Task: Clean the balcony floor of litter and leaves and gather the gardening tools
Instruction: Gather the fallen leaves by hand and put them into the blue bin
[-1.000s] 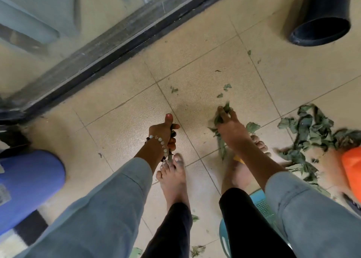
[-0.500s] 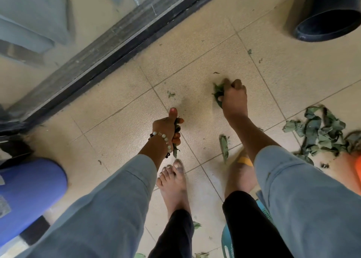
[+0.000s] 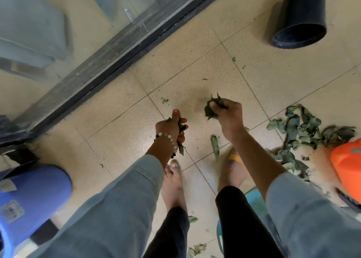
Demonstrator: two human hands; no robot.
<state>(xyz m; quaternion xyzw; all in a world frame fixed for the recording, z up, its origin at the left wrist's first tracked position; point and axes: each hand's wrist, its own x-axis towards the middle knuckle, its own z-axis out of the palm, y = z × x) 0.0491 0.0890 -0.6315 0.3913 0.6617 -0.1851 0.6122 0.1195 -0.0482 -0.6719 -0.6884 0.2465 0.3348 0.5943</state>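
My right hand [image 3: 227, 117] grips a small bunch of dark green leaves [image 3: 212, 107] just above the tan tiled floor [image 3: 195, 72]. My left hand [image 3: 172, 126], with a beaded bracelet on the wrist, holds more leaves [image 3: 180, 149] that stick out below its fist. One long leaf [image 3: 215, 146] lies on the tile by my right foot. A pile of wilted leaves [image 3: 300, 132] spreads over the floor to the right. Small leaf bits [image 3: 164, 100] dot the tiles ahead.
A black pot [image 3: 300, 19] lies on its side at the top right. An orange container [image 3: 347, 165] sits at the right edge, a blue bucket [image 3: 33, 197] at the lower left. A glass sliding door track [image 3: 117, 48] runs diagonally on the left. A teal basket [image 3: 256, 205] shows behind my right leg.
My right hand reached forward to leaf bits on the tile, picked them up and has drawn back slightly with them. My left hand stayed put with its leaves.
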